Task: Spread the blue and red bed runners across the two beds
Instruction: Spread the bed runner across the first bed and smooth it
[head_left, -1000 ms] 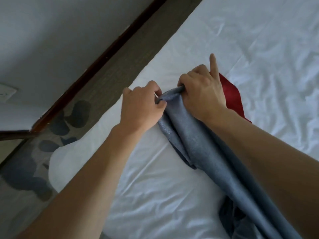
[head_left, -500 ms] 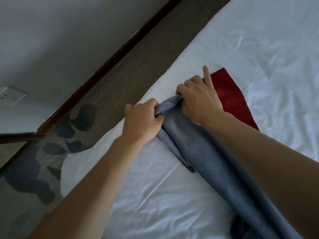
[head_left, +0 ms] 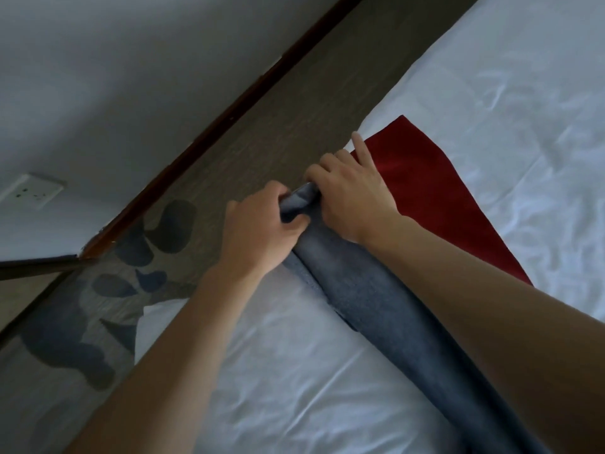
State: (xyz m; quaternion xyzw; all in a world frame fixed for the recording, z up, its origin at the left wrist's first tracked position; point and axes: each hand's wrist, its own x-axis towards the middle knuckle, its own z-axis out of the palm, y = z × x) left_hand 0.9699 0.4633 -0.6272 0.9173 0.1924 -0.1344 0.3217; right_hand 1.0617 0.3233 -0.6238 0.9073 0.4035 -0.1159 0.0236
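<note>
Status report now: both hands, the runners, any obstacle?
Left hand, right hand grip blue runner end. Bunched at bed edge. Red runner flat alongside. No obstacle.

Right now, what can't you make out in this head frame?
- blue runner: far length cut off by the bottom edge; end bunched inside left hand and right hand.
- red runner: partly hidden under the right forearm.
- Second bed: not in view.

Blue runner (head_left: pixel 376 299), red runner (head_left: pixel 435 198), white sheet (head_left: pixel 294 371), blue-blotched brown carpet (head_left: pixel 131 257).

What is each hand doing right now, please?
Left hand: grips the blue runner's end.
Right hand: grips the same bunched end.
</note>
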